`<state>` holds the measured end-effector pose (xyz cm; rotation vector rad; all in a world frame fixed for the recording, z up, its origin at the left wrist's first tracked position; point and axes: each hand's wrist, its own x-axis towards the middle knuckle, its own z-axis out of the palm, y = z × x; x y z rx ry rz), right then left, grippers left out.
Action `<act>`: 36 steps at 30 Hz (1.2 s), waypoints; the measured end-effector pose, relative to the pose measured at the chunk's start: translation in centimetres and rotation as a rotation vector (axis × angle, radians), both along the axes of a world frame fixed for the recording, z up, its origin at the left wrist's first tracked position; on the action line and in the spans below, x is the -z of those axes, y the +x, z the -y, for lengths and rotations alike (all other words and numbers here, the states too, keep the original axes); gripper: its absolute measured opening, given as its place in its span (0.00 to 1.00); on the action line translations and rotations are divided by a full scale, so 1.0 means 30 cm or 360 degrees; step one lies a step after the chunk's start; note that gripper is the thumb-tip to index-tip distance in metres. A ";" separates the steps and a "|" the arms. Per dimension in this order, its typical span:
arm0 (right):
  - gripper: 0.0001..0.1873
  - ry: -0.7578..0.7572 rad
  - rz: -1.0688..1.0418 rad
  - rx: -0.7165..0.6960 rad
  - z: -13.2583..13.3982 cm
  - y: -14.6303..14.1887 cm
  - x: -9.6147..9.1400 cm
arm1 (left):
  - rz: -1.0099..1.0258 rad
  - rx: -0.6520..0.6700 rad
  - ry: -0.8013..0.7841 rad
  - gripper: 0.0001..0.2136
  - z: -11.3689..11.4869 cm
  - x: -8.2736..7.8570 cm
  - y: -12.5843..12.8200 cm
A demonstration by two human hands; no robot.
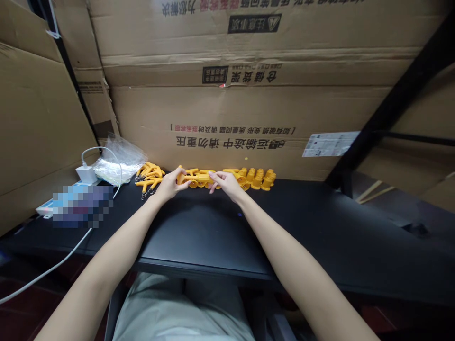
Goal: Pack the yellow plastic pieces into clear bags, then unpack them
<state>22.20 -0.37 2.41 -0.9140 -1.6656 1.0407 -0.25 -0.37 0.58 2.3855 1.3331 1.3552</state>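
My left hand [172,184] is closed, thumb and fingers pinching the left end of a yellow plastic corkscrew part [196,178]. My right hand [227,185] grips the other end, so the piece lies level between both hands above the back of the table. Its exact shape is partly covered by my fingers. Left of my left hand lies a pile of yellow corkscrew handles [151,170] with metal spirals [146,193]. Behind and right of my right hand stand rows of yellow flared sleeves [256,180]. More yellow pieces lie behind the held one, partly hidden.
A tall cardboard sheet [227,109] walls off the back of the black table [209,227]. At the left are a clear plastic bag [119,163], a white charger plug [86,173] on a power strip [44,208], a blurred-out object [83,206] and a white cable [67,258].
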 end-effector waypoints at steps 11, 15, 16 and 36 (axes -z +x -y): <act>0.23 -0.0386 -0.0309 0.0054 -0.001 -0.035 0.009 | -0.0017 0.0013 0.0045 0.12 0.005 -0.004 0.003; 0.18 -0.0609 -0.0458 0.0085 0.008 -0.050 -0.005 | -0.0027 0.0016 0.0109 0.12 0.006 -0.003 0.005; 0.16 -0.0665 -0.0475 0.0090 0.012 -0.054 -0.009 | -0.0031 0.0017 0.0120 0.12 0.006 -0.003 0.005; 0.22 -0.0315 -0.0223 0.0005 0.021 -0.054 0.008 | -0.0043 0.0024 0.0081 0.12 -0.008 0.005 -0.001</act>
